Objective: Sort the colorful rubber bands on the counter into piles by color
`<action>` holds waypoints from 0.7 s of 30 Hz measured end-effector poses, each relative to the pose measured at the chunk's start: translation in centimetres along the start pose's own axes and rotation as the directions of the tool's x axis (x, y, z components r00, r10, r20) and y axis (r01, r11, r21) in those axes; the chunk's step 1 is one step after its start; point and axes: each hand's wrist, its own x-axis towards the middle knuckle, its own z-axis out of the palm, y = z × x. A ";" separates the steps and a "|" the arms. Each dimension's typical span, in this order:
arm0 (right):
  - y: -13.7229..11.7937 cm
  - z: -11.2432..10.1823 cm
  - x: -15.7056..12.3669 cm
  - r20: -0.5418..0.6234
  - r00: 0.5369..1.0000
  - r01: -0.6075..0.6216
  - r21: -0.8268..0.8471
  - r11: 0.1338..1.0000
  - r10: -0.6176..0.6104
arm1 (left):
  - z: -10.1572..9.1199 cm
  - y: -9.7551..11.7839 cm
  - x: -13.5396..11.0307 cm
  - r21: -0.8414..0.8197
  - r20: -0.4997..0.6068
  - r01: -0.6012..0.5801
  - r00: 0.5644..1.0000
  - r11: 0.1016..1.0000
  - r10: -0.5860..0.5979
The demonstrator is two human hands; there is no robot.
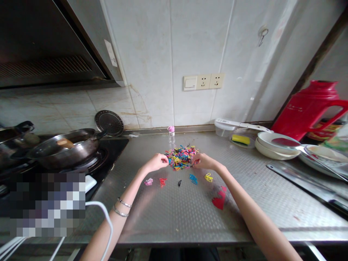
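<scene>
— What's showing, from the left?
— I see the left hand [157, 162] pinched shut at the left edge of the band pile [181, 157], mid-bench [244, 203]. The right hand [203, 161] is pinched at its right edge. Whether either grips a band, I can't tell.
— Nearer?
— A row of single-colour clusters [193, 178].

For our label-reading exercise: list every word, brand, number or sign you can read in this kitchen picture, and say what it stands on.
No text is legible.
The sticker on the range hood: too blurred to read.
The marking on the red flask: too small to read.
</scene>
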 end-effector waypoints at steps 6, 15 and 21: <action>-0.4 0.5 0.1 -0.007 1.000 0.012 -0.084 0.996 -0.013 | 2.8 2.7 -0.4 -0.027 0.275 -0.106 0.955 0.994 0.109; 0.1 1.2 0.4 -0.026 0.999 0.038 -0.129 0.991 -0.042 | 2.4 2.7 -0.3 -0.074 0.253 -0.088 0.962 0.993 0.104; 0.2 1.0 0.6 -0.061 0.998 0.012 -0.077 0.997 -0.017 | 1.9 1.5 0.2 -0.123 0.131 -0.026 0.990 0.992 0.042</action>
